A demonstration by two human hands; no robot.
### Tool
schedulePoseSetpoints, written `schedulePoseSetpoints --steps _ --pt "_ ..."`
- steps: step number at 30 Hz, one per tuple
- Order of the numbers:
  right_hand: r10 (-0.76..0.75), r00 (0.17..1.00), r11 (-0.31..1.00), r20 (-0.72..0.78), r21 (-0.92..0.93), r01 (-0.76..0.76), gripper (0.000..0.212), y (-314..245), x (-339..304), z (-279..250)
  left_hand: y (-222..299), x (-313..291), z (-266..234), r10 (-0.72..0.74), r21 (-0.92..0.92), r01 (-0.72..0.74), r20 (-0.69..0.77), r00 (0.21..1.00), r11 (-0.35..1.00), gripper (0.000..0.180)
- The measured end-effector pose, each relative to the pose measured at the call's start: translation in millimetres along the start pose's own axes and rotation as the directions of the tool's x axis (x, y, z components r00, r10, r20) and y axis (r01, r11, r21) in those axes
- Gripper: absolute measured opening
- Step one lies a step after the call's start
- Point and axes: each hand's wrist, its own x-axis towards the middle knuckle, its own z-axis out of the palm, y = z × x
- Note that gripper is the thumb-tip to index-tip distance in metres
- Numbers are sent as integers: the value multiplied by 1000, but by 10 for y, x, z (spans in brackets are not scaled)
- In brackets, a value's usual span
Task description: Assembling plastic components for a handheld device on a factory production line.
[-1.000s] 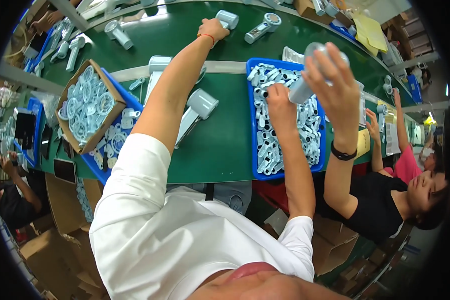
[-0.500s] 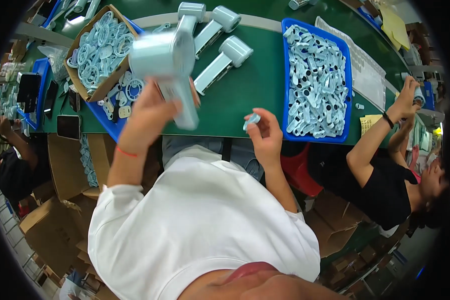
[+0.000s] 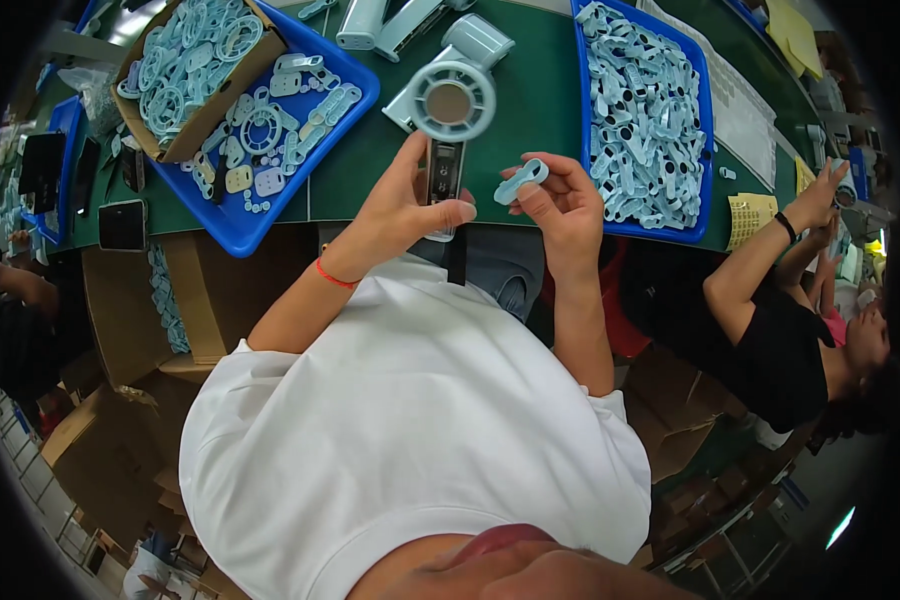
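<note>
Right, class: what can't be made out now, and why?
Left hand, head view: most fingers hidden behind the fan-like device.
Pale clip in right hand, head view: underside hidden by its own upper face.
Another device, head view: far end cut off by upper edge.

Over the front edge of the green tabletop [image 3: 535,100], the left hand [image 3: 395,205] grips a handheld fan [image 3: 452,128] by its handle, round head facing up. The right hand [image 3: 567,210] pinches a pale-blue looped piece [image 3: 520,183] just beside it. Toward the tabletop's left, a blue tray [image 3: 238,232] of loose parts partly overhangs the front edge, a cardboard box [image 3: 225,100] of rings resting on it. Rightward, a blue bin [image 3: 707,120] heaped with small clips [image 3: 640,120] reaches that edge.
</note>
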Motion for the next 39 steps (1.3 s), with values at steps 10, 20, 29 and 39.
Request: schedulePoseSetpoints --steps 10,20,29,39 --pt "149 988 968 -35 -200 -153 25 19 -72 170 -318 47 44 158 259 -134 -77 984 956 98" --pt "106 982 963 -159 -231 -141 23 120 -92 155 -306 48 161 298 709 -165 -67 952 686 86" --pt "152 974 928 -169 -314 -199 22 147 -41 119 -308 63 151 348 807 -209 5 938 552 84" --pt "184 977 957 -111 -206 -204 25 234 -11 129 -333 66 84 237 707 -143 -36 971 692 64"
